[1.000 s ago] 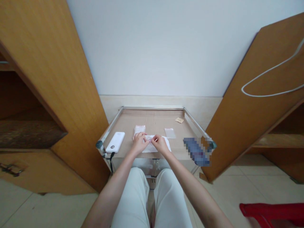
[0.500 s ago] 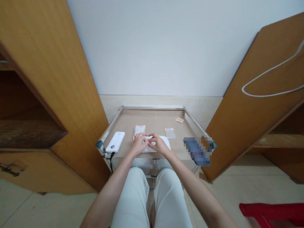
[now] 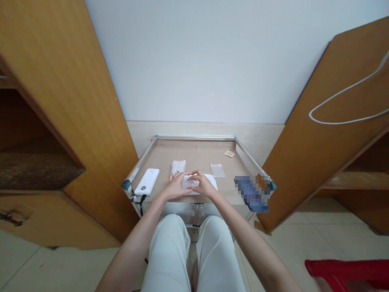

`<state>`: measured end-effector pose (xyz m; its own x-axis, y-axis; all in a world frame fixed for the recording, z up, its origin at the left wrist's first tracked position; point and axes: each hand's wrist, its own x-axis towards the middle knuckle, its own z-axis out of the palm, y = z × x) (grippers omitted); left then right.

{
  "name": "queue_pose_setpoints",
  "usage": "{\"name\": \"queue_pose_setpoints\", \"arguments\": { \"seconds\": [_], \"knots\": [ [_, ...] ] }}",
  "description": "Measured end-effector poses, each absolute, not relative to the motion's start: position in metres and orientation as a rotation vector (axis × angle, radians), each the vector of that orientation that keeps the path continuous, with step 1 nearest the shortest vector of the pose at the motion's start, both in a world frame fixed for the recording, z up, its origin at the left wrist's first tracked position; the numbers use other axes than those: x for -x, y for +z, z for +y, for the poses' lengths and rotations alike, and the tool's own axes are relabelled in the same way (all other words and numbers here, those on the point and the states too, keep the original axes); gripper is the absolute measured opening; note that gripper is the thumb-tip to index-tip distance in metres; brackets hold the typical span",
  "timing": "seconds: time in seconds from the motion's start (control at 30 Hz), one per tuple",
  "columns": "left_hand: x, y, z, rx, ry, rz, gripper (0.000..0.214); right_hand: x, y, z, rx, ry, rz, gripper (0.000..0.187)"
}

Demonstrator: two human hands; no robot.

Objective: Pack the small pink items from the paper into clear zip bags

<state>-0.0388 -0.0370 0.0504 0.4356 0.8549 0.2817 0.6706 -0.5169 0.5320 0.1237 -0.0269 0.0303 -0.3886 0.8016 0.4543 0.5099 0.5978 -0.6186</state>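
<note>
On a small cardboard-topped cart (image 3: 194, 156) in front of my knees, both hands meet over a white paper sheet (image 3: 211, 179). My left hand (image 3: 176, 184) and my right hand (image 3: 203, 184) are closed in a pinch on a small clear plastic bag (image 3: 187, 181) with a reddish strip, held just above the sheet. A stack of similar small bags (image 3: 178, 165) lies just beyond my left hand. Another single clear bag (image 3: 217, 170) lies beyond my right hand.
A white power bank (image 3: 147, 181) with a dark cord lies at the cart's left edge. A blurred blue object (image 3: 251, 194) sits at the right edge, a small brown tag (image 3: 229, 153) at the back. Open wooden cabinet doors (image 3: 75, 105) flank the cart; something red (image 3: 349, 272) is at lower right.
My hands drew closer together and gathered the small bag between them; my left hand's fingers now stretch further over it. The rest stays as it was.
</note>
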Motion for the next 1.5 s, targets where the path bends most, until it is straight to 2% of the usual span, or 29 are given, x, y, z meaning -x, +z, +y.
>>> {"name": "queue_pose_setpoints", "arguments": {
  "seconds": [0.1,0.33,0.5,0.87,1.07,1.2,1.5],
  "knots": [
    [0.045,0.048,-0.036,-2.421,0.654,1.283,0.068,-0.124,0.031,-0.027,1.037,0.519,-2.071,0.028],
    [0.046,0.037,-0.029,-2.448,0.648,1.297,0.069,-0.121,0.031,-0.029,1.055,0.609,-2.02,0.027],
    [0.047,0.03,-0.025,-2.421,0.715,1.313,0.061,-0.121,0.028,-0.029,1.01,0.643,-1.911,0.008],
    [0.03,-0.001,-0.015,-2.252,1.08,1.515,0.043,-0.124,0.003,0.001,1.347,0.56,-1.18,0.014],
    [0.025,-0.02,-0.017,-2.204,1.222,1.474,0.039,-0.118,-0.014,0.002,1.429,0.442,-1.318,0.013],
    [0.026,-0.028,-0.016,-2.202,1.193,1.494,0.045,-0.118,-0.023,0.001,1.464,0.354,-1.44,0.003],
    [0.025,-0.033,-0.015,-2.241,1.181,1.575,0.049,-0.114,-0.022,0.002,1.523,0.315,-1.55,0.02]
  ]
}}
